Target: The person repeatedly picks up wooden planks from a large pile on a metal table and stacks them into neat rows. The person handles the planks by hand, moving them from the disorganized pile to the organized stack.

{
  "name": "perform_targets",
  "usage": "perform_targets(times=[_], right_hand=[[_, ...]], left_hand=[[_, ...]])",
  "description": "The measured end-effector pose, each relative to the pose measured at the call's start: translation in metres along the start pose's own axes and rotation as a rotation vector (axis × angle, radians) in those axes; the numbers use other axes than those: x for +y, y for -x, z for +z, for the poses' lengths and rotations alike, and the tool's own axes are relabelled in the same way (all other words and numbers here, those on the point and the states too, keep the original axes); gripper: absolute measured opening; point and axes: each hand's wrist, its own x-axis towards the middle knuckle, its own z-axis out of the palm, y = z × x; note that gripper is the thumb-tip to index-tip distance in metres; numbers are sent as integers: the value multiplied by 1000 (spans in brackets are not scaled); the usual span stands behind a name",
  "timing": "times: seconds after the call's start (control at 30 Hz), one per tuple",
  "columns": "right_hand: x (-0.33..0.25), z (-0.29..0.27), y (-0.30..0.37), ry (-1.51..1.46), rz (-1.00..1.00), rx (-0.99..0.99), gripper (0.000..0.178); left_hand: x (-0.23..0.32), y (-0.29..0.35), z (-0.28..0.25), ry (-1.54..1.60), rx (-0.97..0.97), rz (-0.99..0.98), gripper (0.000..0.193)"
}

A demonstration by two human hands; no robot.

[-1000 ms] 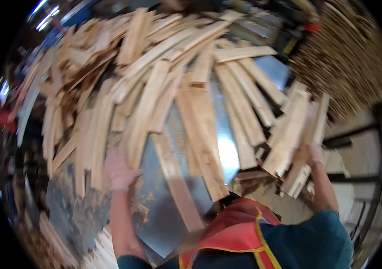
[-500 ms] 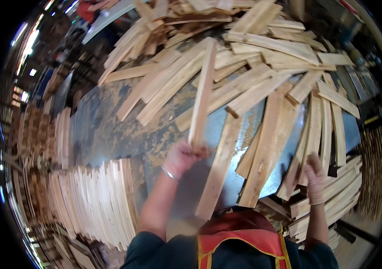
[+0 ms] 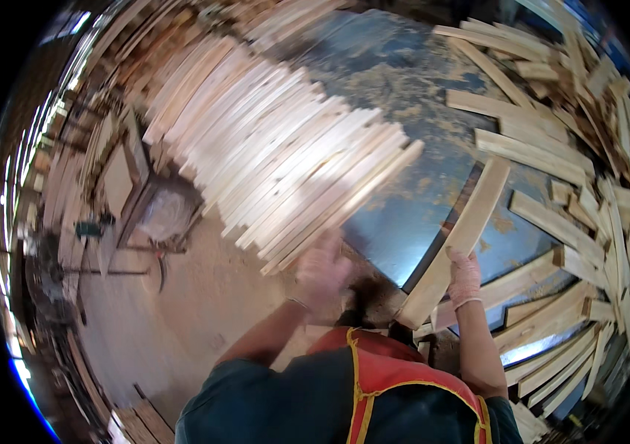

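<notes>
My right hand (image 3: 465, 278) is closed on the side of a wide pale wooden board (image 3: 457, 237), which slants away from my apron over the table edge. Its thumb lies on the board's face. My left hand (image 3: 324, 272), smeared by motion, is at the near end of a row of narrow boards (image 3: 278, 159) lined up side by side. Whether its fingers touch the last board (image 3: 370, 189) of that row, I cannot make out.
A dark metal table (image 3: 381, 240) dusted with sawdust lies under the boards. Loose boards (image 3: 544, 222) are heaped in disorder along its right side. Beyond the floor (image 3: 189, 311) at left stands a low stand with a clear plastic bag (image 3: 167, 213).
My view has swung left toward the row of boards. My left hand, which held a raised board, is now by the row's near end. My right hand, free before, now grips a board.
</notes>
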Motion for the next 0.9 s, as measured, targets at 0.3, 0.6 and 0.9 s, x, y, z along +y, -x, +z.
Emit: perform_targets(times=[0.3,0.6,0.9], right_hand=[[82,202,-2,745,196,-354,51],[31,77,-34,507,156,-38,58],[-84,24,-105,1911,-474,252,71]], left_hand=[[-223,34,-111,981,550,-985,48],[-240,30,-159,1283,222,-440,54],[-122,-153,-233,561,-656,-339,90]])
